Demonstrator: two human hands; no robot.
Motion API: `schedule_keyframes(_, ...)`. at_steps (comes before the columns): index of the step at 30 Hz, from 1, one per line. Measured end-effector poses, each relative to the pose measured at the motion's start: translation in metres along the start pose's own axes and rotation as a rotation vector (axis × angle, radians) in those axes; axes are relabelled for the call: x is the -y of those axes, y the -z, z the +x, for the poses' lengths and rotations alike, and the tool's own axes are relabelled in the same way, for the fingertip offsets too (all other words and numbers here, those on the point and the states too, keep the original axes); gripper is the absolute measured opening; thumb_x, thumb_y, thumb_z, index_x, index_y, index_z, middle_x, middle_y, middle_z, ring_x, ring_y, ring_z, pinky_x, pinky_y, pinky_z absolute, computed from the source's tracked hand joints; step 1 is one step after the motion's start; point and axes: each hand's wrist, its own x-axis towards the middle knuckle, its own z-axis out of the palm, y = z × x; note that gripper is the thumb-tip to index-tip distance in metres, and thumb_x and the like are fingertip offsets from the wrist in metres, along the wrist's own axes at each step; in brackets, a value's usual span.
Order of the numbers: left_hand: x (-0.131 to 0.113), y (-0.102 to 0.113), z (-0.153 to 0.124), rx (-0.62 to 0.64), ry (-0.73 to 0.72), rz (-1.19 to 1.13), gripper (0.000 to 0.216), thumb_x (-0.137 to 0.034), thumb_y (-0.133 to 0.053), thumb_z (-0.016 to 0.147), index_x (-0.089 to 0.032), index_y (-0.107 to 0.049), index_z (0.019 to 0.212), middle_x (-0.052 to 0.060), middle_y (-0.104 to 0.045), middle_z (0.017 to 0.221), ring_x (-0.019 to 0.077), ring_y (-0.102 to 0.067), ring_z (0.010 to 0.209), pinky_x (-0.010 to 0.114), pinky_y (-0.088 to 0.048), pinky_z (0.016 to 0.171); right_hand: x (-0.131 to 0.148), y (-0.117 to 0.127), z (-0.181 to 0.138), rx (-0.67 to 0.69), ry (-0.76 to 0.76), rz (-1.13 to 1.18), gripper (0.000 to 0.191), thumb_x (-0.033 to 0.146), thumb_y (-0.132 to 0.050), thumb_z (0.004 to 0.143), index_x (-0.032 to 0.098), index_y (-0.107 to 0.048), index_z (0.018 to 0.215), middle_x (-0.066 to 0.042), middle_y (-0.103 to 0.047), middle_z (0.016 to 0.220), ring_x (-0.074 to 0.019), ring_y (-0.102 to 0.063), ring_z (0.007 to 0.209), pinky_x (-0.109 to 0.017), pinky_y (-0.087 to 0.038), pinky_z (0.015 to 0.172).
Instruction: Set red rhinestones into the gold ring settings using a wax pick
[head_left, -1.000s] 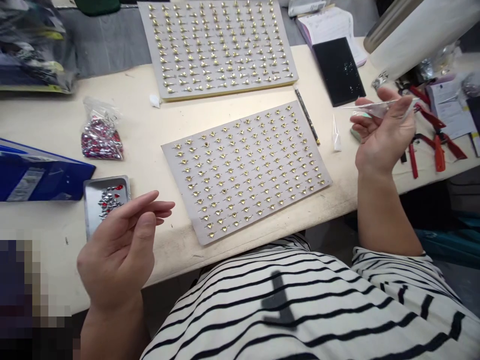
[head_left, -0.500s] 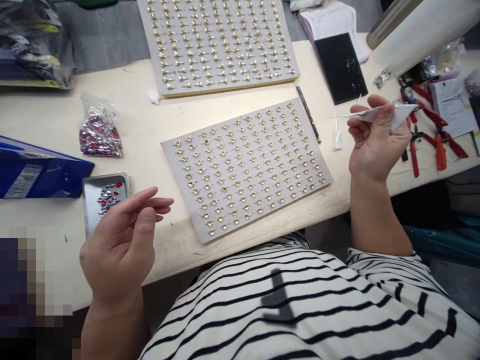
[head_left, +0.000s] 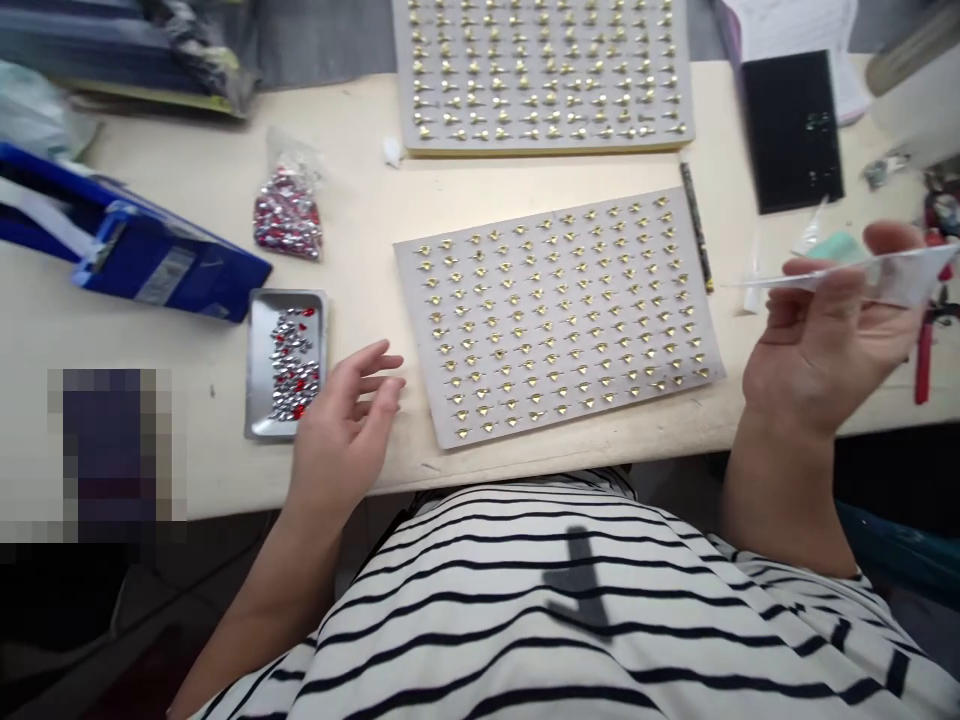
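My right hand (head_left: pixel 832 330) grips a pointed translucent plastic bag (head_left: pixel 900 275), its thin tip aimed left, in the air off the right side of the nearer board. With fingers extended and nothing in them, my left hand (head_left: pixel 352 420) hovers between a small metal tray (head_left: pixel 259 400) and that board. Red and silver gemstones (head_left: pixel 289 370) lie loose in the tray. The pale foam board (head_left: pixel 416 330) carries rows of gold rings (head_left: pixel 555 320) with pointed, heart-like tops, stuck in upright.
Behind stands a second ring-filled board (head_left: pixel 547 145). A bag of red and silver stones (head_left: pixel 289 210) and a blue box (head_left: pixel 172 265) are to the left. A dark pen (head_left: pixel 697 230), a black pad (head_left: pixel 795 130) and red-handled pliers (head_left: pixel 924 360) lie to the right.
The view has swung left, so the table's contents sit further right. My left hand has moved off the tray's corner, uncovering more stones. My right hand still holds the plastic bag.
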Motion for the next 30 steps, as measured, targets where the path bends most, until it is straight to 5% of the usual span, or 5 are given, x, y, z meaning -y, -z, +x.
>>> schedule_keyframes(7, 0.022, -0.001, -0.007, 0.233, 0.070, -0.264, 0.047, -0.037, -0.051, 0.093, -0.023, -0.046, 0.137, 0.008, -0.056, 0.129, 0.0190, -0.059, 0.112, 0.033, -0.055, 0.092, 0.019, -0.023, -0.016, 0.154, -0.280, 0.159, 0.025, 0.047, -0.064, 0.077, 0.025, -0.068, 0.086, 0.004, -0.052, 0.067, 0.0028, -0.042, 0.052, -0.009, -0.033, 0.044)
schedule_keyframes(11, 0.021, -0.006, -0.008, 0.354, -0.005, -0.345, 0.045, -0.034, -0.050, 0.094, -0.026, -0.046, 0.138, 0.006, -0.052, 0.133, 0.0187, -0.056, 0.116, 0.033, -0.052, 0.097, 0.030, -0.044, -0.022, 0.164, -0.405, 0.106, 0.031, 0.051, -0.050, 0.085, 0.026, -0.066, 0.093, 0.000, -0.065, 0.085, -0.0008, -0.059, 0.069, -0.007, -0.042, 0.049)
schedule_keyframes(15, 0.019, -0.005, -0.005, 0.534, -0.064, -0.283, 0.045, -0.033, -0.045, 0.096, -0.030, -0.042, 0.140, 0.004, -0.050, 0.138, 0.0183, -0.057, 0.116, 0.033, -0.049, 0.101, 0.031, -0.065, -0.027, 0.169, -0.383, 0.044, 0.041, 0.058, -0.047, 0.084, 0.030, -0.062, 0.110, 0.003, -0.066, 0.075, -0.0046, -0.063, 0.071, -0.012, -0.051, 0.054)
schedule_keyframes(24, -0.011, 0.028, 0.027, 0.260, -0.363, 0.275, 0.036, -0.030, -0.042, 0.095, -0.027, -0.052, 0.130, 0.004, -0.059, 0.123, 0.0198, -0.059, 0.103, 0.034, -0.050, 0.088, 0.028, -0.104, -0.025, 0.339, -0.272, 0.031, 0.037, 0.049, -0.046, 0.088, 0.020, -0.067, 0.094, 0.000, -0.068, 0.086, -0.0040, -0.064, 0.070, -0.014, -0.055, 0.060)
schedule_keyframes(30, -0.047, -0.005, 0.074, 0.173, -0.661, 0.578, 0.043, -0.016, -0.035, 0.093, -0.025, -0.052, 0.132, 0.010, -0.053, 0.123, 0.0324, -0.043, 0.112, 0.050, -0.039, 0.094, 0.026, -0.122, -0.025, 0.405, -0.192, 0.069, 0.037, 0.046, -0.038, 0.092, 0.023, -0.064, 0.103, 0.000, -0.067, 0.096, -0.0030, -0.064, 0.076, -0.015, -0.054, 0.069)
